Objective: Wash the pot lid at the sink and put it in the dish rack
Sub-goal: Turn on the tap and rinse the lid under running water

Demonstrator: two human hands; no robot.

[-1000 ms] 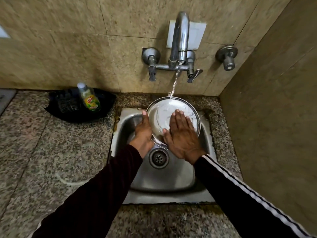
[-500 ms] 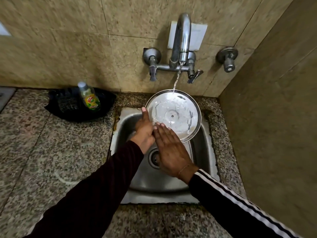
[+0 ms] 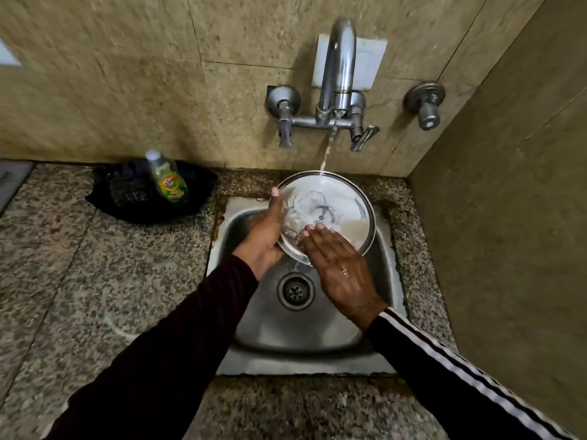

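A round steel pot lid (image 3: 346, 204) is held tilted over the steel sink (image 3: 317, 328), its inner side facing me. Water from the wall tap (image 3: 336, 74) falls onto its far rim and runs over it. My left hand (image 3: 262, 236) grips the lid's left edge, thumb along the rim. My right hand (image 3: 341, 268) is flat with fingers together, its fingertips touching the lid's lower inner surface. No dish rack is in view.
A dish soap bottle (image 3: 168, 179) stands on a black cloth (image 3: 127, 198) on the granite counter (image 3: 79, 281), left of the sink. A second tap (image 3: 425, 103) sits on the wall to the right. A tiled side wall closes the right side.
My right hand slid down off the lid's face towards its lower edge, then back up a little. The lid was raised towards the water stream.
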